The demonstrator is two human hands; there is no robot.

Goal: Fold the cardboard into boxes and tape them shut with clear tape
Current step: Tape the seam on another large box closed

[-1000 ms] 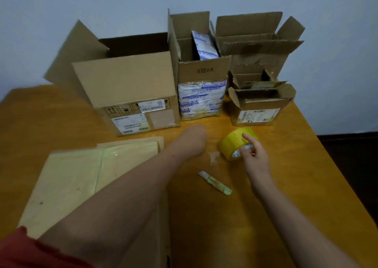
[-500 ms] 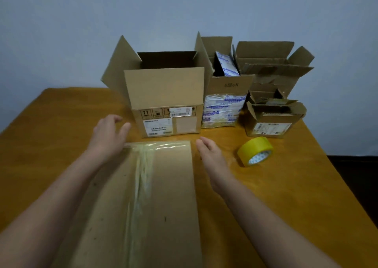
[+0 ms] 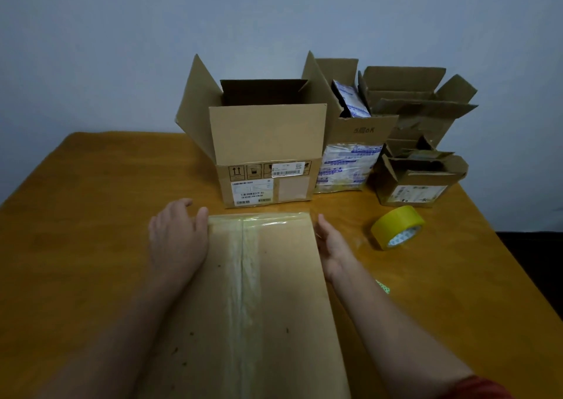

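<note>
The cardboard is lying on the worktop directly in front of the person. Its long axis is running away from the person, and its far short edge is pointing at an open box just beyond it. A strip of clear tape is running along that long axis, slightly left of the cardboard's centre line, and is wrapping over the far edge. Whether the cardboard is flat or has depth cannot be told.

The left hand is resting against the left long edge of the cardboard, near its far corner. Its fingers are lying relaxed, slightly curved and close together, with the thumb touching the edge. The right hand is resting against the right long edge, near the opposite far corner. Its fingers are extending straight and pressed together along that edge. Neither hand is pinching anything.

A yellow tape roll is lying tilted, right of the cardboard's far end and apart from it. Further open cartons are standing beyond the cardboard and to its right, beside the open box.
</note>
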